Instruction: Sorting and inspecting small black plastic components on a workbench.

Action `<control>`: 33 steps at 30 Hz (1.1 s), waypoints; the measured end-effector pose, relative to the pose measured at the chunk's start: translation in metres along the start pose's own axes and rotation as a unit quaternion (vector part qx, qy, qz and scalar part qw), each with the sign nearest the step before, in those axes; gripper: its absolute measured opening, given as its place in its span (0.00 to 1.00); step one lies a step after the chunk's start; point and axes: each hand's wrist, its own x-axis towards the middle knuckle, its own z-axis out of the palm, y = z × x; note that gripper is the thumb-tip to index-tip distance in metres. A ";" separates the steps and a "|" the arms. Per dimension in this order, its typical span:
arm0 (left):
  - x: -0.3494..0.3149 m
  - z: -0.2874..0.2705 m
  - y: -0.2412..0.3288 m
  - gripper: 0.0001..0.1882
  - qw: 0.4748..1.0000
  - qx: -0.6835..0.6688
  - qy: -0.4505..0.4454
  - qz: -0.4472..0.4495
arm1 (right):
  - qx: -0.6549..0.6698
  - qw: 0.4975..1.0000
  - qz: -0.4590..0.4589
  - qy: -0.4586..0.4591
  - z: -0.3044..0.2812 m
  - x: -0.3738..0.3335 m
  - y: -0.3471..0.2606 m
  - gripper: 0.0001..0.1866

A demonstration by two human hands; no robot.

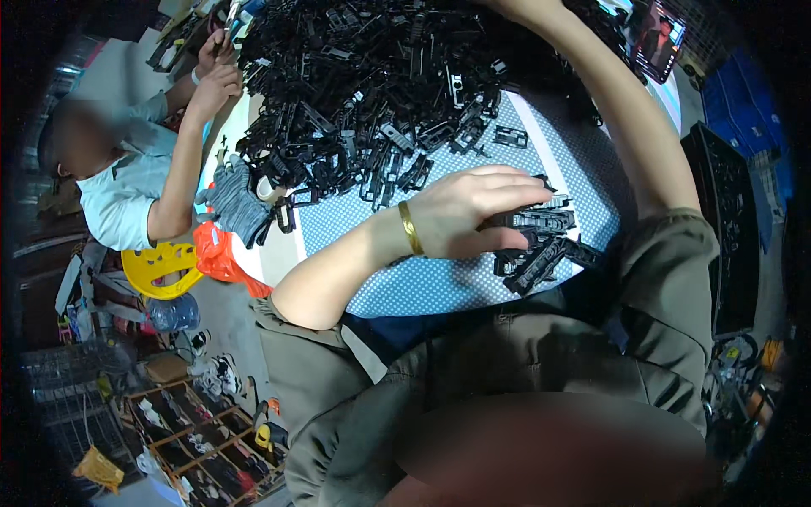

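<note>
My left hand (481,207) reaches over the near right part of the table, a yellow metal bangle (410,228) on its wrist. Its fingers are stretched out and the thumb stands apart, touching a small group of black plastic parts (541,224) with slots and ribs. Some of these parts lie side by side, others at a slant. At the top edge shows my right hand (525,8), beyond a big heap of similar black parts (363,76); its fingers are cut off by the picture's edge. One loose black part (510,137) lies between the heap and my left hand.
Blue dotted cloth (405,291) covers the table. Grey gloves (238,203) and an orange-red bag (221,253) lie at its left edge. Another person (135,186) works on the left, near a yellow stool (160,269). A phone (659,42) stands at the far right.
</note>
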 end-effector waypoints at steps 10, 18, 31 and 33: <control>-0.004 -0.024 -0.018 0.23 0.850 -0.292 0.376 -0.224 | 0.387 0.922 -0.001 0.004 -0.016 -0.026 -0.008 0.20; -0.003 -0.036 -0.018 0.24 0.853 -0.360 0.236 -0.294 | 0.416 0.887 -0.200 0.004 -0.035 -0.102 -0.023 0.17; -0.001 -0.039 -0.003 0.13 0.875 -0.178 0.310 -0.327 | 0.308 0.902 -0.255 -0.166 -0.020 -0.108 0.000 0.07; 0.000 -0.039 -0.001 0.11 0.906 0.019 0.328 -0.268 | 0.378 0.889 -0.233 -0.109 -0.024 -0.105 -0.001 0.10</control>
